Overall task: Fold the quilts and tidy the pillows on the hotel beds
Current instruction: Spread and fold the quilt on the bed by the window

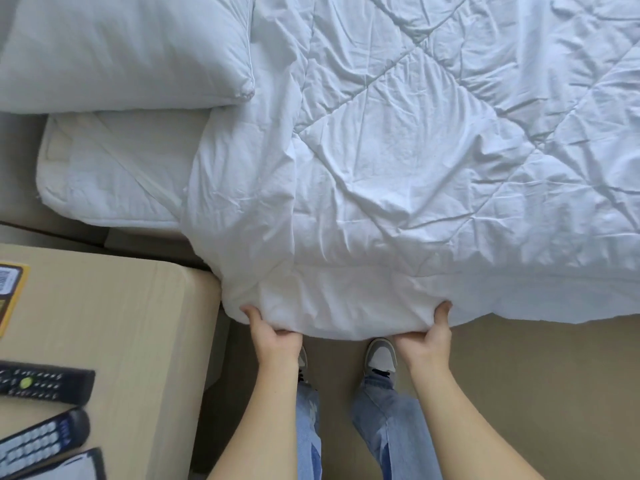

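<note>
At the near edge of the bed, one white quilt (398,168) hangs over the side, and both hands grip its lowest fold from below. Left hand (273,336) pinches the quilt's near-left corner: thumb on top of the fabric, other fingers hidden under the fold. Right hand (429,336) does the same further right along that hem, thumb up over the edge, fingers tucked beneath. Quilt fabric bulges between the two hands and sits directly above them; the rest spreads wrinkled across the mattress toward the far and right sides of the bed, diamond stitching visible. Hem to the right of the right hand droops past the bed edge over the tan floor (536,393). One pillow (121,50) lies at the far-left corner of the bed, its right edge touching or just overlapped by the quilt, can't tell which. Below the pillow one bare mattress corner (104,174) shows, uncovered, with the quilt's left edge lying along it. Left of the hands stands one light-wood nightstand (121,323), its right edge just beside the left hand's quilt corner. On its near-left part: two black remotes (41,382), one above the other, plus one yellow-edged card (10,292) at the left edge. Two sneakers (381,358) on the floor under the hands, the left one mostly hidden by the left forearm; jeans (391,427) below.
</note>
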A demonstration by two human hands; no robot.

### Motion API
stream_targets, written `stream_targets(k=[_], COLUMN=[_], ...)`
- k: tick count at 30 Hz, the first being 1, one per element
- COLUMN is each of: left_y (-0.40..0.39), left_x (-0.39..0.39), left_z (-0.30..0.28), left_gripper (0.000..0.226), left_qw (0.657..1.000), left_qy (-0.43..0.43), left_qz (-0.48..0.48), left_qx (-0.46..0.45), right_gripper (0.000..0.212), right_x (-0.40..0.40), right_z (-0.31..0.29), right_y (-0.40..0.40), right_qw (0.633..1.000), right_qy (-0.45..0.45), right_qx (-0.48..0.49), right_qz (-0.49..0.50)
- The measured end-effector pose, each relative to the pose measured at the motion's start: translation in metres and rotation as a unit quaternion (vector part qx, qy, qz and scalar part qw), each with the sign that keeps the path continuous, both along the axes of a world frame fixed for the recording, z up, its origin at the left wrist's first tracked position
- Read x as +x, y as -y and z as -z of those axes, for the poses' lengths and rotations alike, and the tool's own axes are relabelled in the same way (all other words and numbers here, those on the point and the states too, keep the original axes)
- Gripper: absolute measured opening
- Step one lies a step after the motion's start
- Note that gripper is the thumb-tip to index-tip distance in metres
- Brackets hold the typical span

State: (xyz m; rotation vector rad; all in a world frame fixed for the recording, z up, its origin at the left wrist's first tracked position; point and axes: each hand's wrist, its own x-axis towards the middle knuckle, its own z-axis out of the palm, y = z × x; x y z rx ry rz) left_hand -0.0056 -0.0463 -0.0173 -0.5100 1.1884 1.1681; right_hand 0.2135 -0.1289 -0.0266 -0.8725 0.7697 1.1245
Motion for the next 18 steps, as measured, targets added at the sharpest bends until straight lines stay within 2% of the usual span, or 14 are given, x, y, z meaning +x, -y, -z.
stream_targets(k=[5,6,9,10,13,14,15,17,18], left_y=[0.038,0.042,0.041,0.037,0.022,0.016,0.011,-0.002,-0.008], left_x=[-0.020,-0.024,-0.029,-0.029,-0.022,-0.019,-0.016,-0.007,-0.001], left_z=[-0.086,-0.104,-0.152,-0.168,-0.216,-0.233,-0.249,-0.279,-0.293], left_gripper=[0.055,0.054,0.054,0.054,0.053,0.049,0.043,0.036,0.037], left_qw=[0.999,0.999,0.998,0.997,0.991,0.988,0.985,0.982,0.980], left_qy=[-0.040,-0.048,-0.061,-0.071,-0.106,-0.122,-0.132,-0.143,-0.147], left_qz=[-0.010,-0.011,-0.001,0.006,0.026,0.027,0.026,0.026,0.027], left_qx=[-0.008,0.000,0.019,0.025,0.076,0.094,0.110,0.125,0.131], right_gripper=[0.068,0.074,0.112,0.110,0.083,0.082,0.091,0.125,0.130], right_x=[0.004,0.009,0.032,0.041,0.068,0.074,0.082,0.095,0.100], right_z=[-0.097,-0.113,-0.150,-0.166,-0.214,-0.227,-0.237,-0.253,-0.265], right_y=[0.035,0.041,0.049,0.048,0.037,0.033,0.028,0.020,0.014], right_qw=[1.000,0.999,0.997,0.996,0.994,0.994,0.993,0.990,0.988], right_qy=[0.007,0.014,0.067,0.084,0.106,0.108,0.117,0.137,0.145], right_qx=[-0.028,-0.028,-0.039,-0.044,-0.012,-0.006,0.008,0.030,0.041], right_qz=[-0.005,-0.009,0.001,-0.003,-0.027,-0.027,-0.022,-0.016,-0.018])
